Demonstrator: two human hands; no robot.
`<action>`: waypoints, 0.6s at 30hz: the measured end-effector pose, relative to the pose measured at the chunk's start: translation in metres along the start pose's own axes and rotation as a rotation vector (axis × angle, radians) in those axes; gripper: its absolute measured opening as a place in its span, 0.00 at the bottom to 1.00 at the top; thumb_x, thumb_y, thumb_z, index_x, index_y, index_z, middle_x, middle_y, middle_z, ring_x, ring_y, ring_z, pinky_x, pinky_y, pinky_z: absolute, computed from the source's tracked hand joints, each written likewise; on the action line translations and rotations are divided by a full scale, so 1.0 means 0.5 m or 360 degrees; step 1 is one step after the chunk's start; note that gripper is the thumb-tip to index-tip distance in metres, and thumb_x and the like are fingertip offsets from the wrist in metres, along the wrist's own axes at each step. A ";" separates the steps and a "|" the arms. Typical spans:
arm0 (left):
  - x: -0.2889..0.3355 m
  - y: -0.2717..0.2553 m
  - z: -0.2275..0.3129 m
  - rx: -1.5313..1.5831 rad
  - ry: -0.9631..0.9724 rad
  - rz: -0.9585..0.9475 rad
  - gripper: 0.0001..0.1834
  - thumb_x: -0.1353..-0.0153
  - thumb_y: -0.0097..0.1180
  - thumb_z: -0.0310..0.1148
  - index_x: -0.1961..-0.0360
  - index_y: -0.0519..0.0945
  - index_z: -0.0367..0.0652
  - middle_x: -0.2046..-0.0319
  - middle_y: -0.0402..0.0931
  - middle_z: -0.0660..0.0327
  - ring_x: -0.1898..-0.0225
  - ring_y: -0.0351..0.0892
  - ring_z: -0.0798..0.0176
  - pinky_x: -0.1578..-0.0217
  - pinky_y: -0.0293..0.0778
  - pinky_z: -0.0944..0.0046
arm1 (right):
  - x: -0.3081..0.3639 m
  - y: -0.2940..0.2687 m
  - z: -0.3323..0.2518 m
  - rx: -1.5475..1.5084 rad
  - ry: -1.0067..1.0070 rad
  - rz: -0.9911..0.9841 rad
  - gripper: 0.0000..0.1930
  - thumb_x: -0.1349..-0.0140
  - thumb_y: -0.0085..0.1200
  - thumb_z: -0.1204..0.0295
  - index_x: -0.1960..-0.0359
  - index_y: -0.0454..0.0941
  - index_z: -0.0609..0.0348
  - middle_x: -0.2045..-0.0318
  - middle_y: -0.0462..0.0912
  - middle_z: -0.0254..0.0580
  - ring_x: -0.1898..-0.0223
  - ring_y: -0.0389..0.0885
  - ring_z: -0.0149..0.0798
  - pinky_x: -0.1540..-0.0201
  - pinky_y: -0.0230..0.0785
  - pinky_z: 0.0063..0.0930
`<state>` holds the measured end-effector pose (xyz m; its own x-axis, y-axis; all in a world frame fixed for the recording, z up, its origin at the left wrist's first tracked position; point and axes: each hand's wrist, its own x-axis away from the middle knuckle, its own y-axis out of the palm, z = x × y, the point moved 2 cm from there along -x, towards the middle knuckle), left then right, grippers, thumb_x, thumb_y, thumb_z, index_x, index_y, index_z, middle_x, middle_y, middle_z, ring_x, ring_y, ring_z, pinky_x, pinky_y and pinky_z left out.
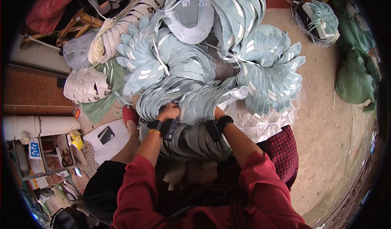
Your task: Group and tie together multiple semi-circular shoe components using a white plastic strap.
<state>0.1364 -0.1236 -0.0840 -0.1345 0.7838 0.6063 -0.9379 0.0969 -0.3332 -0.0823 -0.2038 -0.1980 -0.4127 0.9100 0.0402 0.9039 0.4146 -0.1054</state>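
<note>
Red sleeves are filling the bottom of the frame, then black wrist devices further up. Left hand and right hand are apart, both at a pale blue row of shoe uppers mid-frame. Left's curled against it, right's mostly hidden, so honestly can't tell if either's gripping. Past that, a big pale blue bundle at top centre.

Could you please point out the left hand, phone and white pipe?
Left hand (169, 111), head view: back of the hand.
Phone (106, 135), head view: middle of its face.
White pipe (55, 125), head view: middle of its side.
</note>
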 end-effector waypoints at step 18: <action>-0.058 0.032 -0.051 -0.1618 0.1089 -0.0499 0.12 0.52 0.46 0.27 0.70 0.81 0.38 0.72 0.79 0.53 0.70 0.79 0.61 0.68 0.72 0.64 | 0.005 -0.003 0.055 -0.0260 0.0022 0.0288 0.16 0.58 0.61 0.70 0.75 0.68 0.69 0.76 0.74 0.56 0.67 0.74 0.58 0.68 0.65 0.43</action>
<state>0.1335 -0.1292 -0.1254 0.5260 0.7685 0.3643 -0.1902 0.5238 -0.8303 -0.0876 -0.2023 -0.2250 -0.2416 0.9692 0.0489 0.9697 0.2392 0.0498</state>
